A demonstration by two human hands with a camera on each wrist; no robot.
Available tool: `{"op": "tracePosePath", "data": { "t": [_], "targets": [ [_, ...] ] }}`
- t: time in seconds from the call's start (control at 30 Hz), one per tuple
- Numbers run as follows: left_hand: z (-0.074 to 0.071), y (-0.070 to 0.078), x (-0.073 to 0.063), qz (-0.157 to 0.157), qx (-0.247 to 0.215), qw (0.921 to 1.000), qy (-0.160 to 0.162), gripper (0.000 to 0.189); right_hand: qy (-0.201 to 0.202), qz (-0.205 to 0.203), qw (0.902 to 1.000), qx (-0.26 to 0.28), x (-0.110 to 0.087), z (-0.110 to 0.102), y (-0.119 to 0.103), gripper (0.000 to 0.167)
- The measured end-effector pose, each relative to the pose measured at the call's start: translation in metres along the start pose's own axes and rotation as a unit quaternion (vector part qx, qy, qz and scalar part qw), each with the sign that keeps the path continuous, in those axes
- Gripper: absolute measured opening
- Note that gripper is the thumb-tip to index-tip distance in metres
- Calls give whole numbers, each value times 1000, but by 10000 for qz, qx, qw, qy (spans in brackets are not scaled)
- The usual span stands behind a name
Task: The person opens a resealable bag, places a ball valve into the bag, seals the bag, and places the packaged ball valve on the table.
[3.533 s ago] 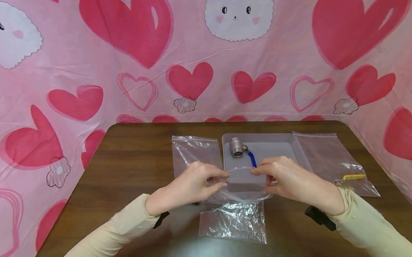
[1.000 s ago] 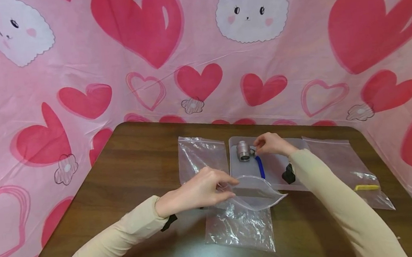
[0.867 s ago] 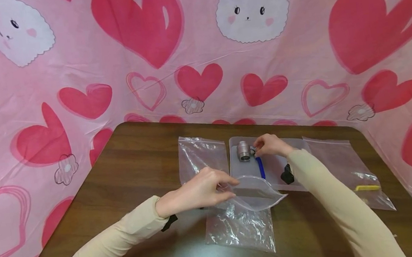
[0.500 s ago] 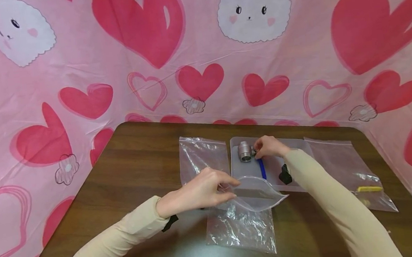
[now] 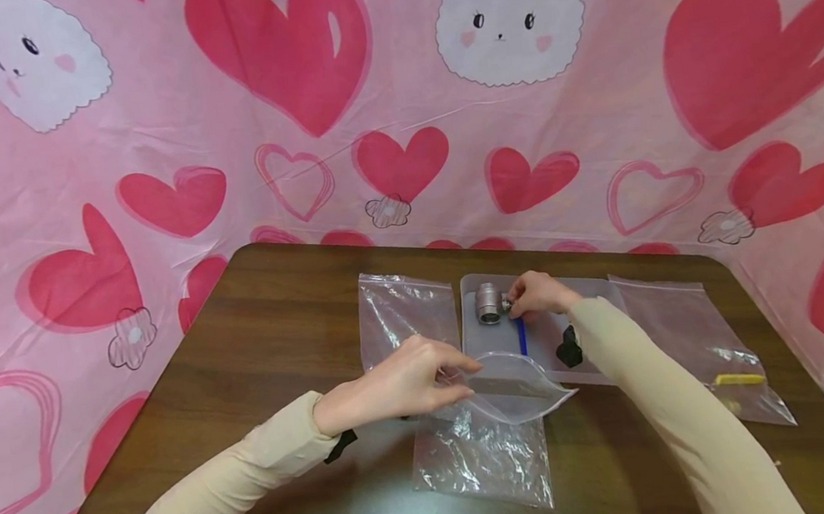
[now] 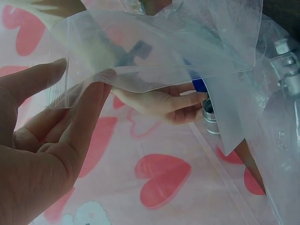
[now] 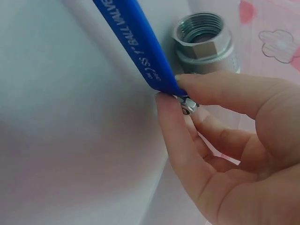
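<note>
My left hand pinches one side of the mouth of a clear zip bag, and in the left wrist view its fingers are at the zip strip of the bag. The bag's mouth gapes, and its crinkled body stretches toward the front of the table. In the tray, my right hand grips a ball valve by its blue lever handle. The right wrist view shows thumb and finger pinching the handle at its end beside the stem nut. The valve's threaded metal body stands just behind the fingers.
A shallow translucent tray lies under the valve. Left of it is another zip bag, partly hidden by the left hand. To the right lies a zip bag containing a yellow-handled item. A pink patterned cloth surrounds the brown table.
My right hand has left the bag's mouth and moved to the valve in the tray, taking hold of its handle end. The left hand has kept its pinch on the bag.
</note>
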State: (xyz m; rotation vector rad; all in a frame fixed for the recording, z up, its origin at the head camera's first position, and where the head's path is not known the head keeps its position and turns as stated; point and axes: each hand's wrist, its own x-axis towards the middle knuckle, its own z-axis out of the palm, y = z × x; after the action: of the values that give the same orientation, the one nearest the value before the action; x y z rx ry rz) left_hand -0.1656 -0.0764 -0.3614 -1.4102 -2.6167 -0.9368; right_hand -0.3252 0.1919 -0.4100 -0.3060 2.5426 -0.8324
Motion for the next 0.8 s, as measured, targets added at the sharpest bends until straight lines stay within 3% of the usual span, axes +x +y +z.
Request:
{"op": "tracePosePath", "data": {
  "t": [0.4,0.8],
  "targets": [
    [0,-2,-1,-15,-62,10000,36,25,-380,109,9954,877,-3,-3,-1,32],
    [-1,-5,1,-95,-203,9997,98,25,-325,38,9937,1069,-11,-2,-1,35]
  ]
}}
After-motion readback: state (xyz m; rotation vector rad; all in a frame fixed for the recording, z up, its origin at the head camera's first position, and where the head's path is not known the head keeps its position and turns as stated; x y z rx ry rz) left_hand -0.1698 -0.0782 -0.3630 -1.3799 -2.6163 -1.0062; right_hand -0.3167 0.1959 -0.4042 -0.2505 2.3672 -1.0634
